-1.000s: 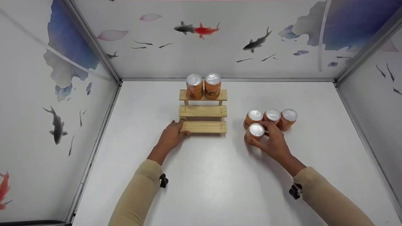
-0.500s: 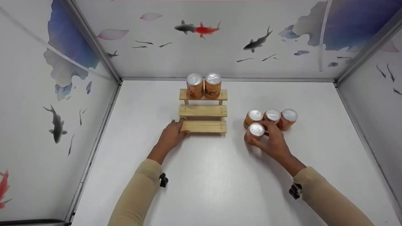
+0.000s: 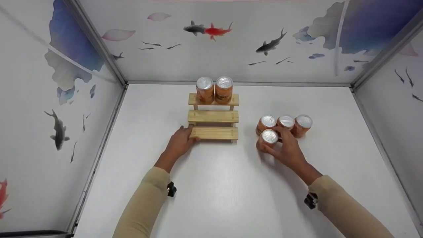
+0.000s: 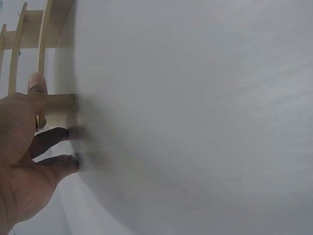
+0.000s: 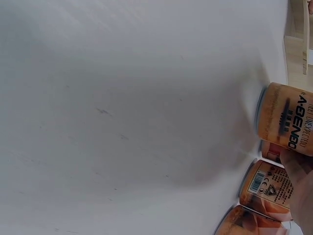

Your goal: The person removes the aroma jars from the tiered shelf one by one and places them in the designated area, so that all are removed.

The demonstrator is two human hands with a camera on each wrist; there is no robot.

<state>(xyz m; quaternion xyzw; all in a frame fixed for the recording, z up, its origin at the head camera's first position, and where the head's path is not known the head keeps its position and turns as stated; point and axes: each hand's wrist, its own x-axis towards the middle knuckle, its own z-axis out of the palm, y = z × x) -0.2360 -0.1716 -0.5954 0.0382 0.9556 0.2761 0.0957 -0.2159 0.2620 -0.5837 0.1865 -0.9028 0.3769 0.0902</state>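
orange can point(image 5: 283, 115) — silver lid point(image 3: 269, 136), blk text point(image 5: 297, 120), r fingers point(image 3: 286, 133) clasping it, l fingers point(image 4: 61, 165) gripping rack point(image 3: 214, 133)

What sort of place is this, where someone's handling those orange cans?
Probably a small enclosed workstation or recording booth: a white tabletop is bordered on three sides by fish-printed panels with metal edging, and a stepped wooden rack stands on it.
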